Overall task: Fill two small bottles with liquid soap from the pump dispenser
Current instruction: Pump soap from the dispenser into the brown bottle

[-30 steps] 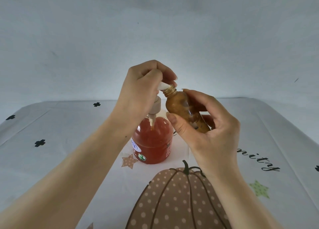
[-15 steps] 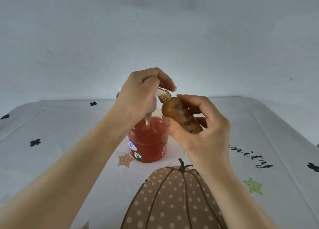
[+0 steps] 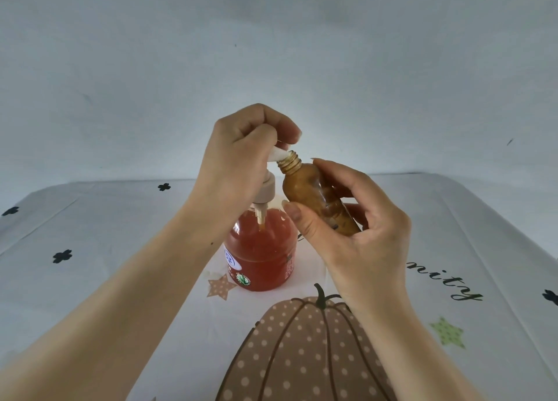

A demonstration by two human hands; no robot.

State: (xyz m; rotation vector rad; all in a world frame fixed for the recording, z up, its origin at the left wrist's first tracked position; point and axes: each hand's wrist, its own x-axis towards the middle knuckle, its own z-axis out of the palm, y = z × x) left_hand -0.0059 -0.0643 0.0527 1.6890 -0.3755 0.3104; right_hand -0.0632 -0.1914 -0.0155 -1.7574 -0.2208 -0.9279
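A pump dispenser (image 3: 262, 249) with orange-red soap stands on the table just beyond the pumpkin print. Its white pump head (image 3: 276, 154) is raised, and my left hand (image 3: 238, 165) grips it from above with curled fingers. My right hand (image 3: 353, 231) holds a small amber bottle (image 3: 314, 198) tilted to the left, thumb in front and fingers behind. The bottle's threaded open neck touches the white nozzle tip. The bottle looks largely filled with brownish soap. A second small bottle is not in view.
The table carries a white cloth (image 3: 99, 249) printed with a dotted pumpkin (image 3: 302, 355), stars, black clovers and script lettering. A plain pale wall rises behind the table's far edge.
The pump head went down half a second ago and has risen again under my left hand. The small bottle stayed at the nozzle in my right hand.
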